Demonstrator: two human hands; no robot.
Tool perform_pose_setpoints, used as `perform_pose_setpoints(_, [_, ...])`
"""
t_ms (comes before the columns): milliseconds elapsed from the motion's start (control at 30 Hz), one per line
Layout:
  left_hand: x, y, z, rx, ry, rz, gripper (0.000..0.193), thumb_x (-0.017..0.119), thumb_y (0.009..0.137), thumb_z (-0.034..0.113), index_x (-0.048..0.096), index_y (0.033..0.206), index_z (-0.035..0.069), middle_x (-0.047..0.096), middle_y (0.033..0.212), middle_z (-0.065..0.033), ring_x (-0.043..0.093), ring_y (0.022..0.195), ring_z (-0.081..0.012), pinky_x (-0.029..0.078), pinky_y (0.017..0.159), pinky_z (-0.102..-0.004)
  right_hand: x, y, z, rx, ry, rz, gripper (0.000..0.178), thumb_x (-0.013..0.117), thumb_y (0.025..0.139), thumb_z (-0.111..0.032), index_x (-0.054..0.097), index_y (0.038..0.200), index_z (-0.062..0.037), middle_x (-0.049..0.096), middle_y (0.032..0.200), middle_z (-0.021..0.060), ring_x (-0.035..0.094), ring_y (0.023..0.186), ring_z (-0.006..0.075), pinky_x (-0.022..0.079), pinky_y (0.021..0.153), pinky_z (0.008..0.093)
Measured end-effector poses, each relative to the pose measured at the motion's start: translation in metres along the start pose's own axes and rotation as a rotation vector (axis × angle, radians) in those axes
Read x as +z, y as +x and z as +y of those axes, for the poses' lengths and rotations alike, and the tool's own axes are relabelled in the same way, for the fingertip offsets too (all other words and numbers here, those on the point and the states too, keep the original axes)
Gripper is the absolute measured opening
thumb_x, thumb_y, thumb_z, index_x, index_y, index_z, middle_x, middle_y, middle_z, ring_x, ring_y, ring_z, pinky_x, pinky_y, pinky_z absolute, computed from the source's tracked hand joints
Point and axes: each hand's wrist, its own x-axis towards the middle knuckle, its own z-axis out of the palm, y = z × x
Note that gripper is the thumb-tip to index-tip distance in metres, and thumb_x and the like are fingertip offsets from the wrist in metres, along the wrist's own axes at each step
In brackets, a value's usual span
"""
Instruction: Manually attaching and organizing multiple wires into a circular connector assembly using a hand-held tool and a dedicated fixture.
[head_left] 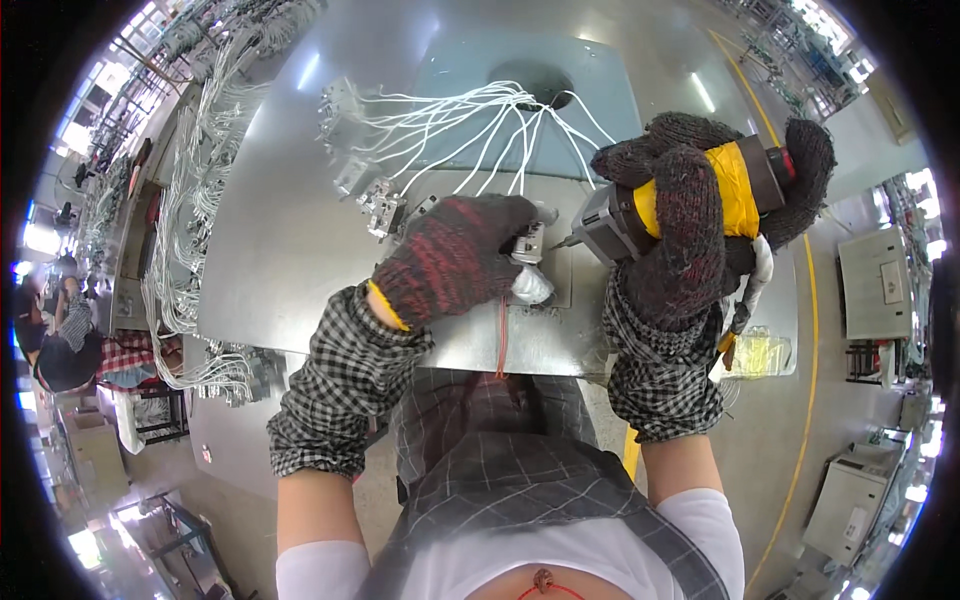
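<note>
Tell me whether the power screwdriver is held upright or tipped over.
Tipped: the right hand grips the power screwdriver nearly horizontal, its bit pointing left at the small connector under the left hand.

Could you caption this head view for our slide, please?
Gloved left hand steadies a white-wired connector while right hand drives an electric screwdriver.

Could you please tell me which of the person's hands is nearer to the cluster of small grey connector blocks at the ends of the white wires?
Left. The gloved left hand lies just right of the grey connector blocks; the right hand, gripping a yellow-taped power screwdriver, is farther right.

clear plastic bag (762,352) of yellow pieces, at table's right edge
</note>
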Motion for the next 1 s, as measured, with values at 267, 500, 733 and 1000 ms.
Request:
perform_pose_setpoints(267, [0.013,-0.003,-0.015,0.11,0.137,0.05,0.074,0.085,0.064,0.039,0.06,0.126,0.008,0.067,0.11,-0.0162,0.066,0.101,-0.0346,0.052,0.087,-0.0445,-0.012,-0.002,0.022,-0.256,-0.221,-0.165,0.073,0.075,0.084,-0.008,0.031,0.142,-0.0066,0.065,0.106,0.0188,0.069,0.088,0.0262,0.06,0.079,0.0423])
perform_pose_setpoints(500, [-0.018,-0.024,-0.043,0.301,0.485,0.157,0.076,0.082,0.064,0.037,0.056,0.131,0.011,0.062,0.117,-0.01,0.055,0.113,-0.033,0.043,0.098,-0.0469,-0.004,-0.003,0.015,-0.131,-0.223,-0.19,0.077,0.072,0.086,-0.002,0.027,0.145,-0.0209,0.06,0.109,0.0135,0.065,0.09,0.0215,0.059,0.077,0.0413])
perform_pose_setpoints(733, [-0.019,-0.021,-0.034,0.355,0.803,0.144,0.04,0.071,0.072,0.028,0.067,0.109,0.014,0.065,0.095,-0.0039,0.057,0.097,-0.0252,0.043,0.091,-0.0418,0.014,-0.01,0.014,-0.011,0.068,-0.109,0.08,0.069,0.083,0.004,0.024,0.145,-0.0193,0.058,0.095,0.0093,0.065,0.083,0.0218,0.059,0.07,0.039])
perform_pose_setpoints(1000, [-0.035,-0.011,-0.034,0.478,0.826,0.207,0.028,0.071,0.075,0.028,0.068,0.099,0.013,0.063,0.081,-0.0068,0.061,0.083,-0.0273,0.047,0.085,-0.0432,-0.001,-0.01,0.021,-0.097,0.074,-0.18,0.079,0.068,0.083,0.007,0.027,0.145,-0.0192,0.063,0.098,0.0179,0.066,0.078,0.0234,0.06,0.068,0.0412])
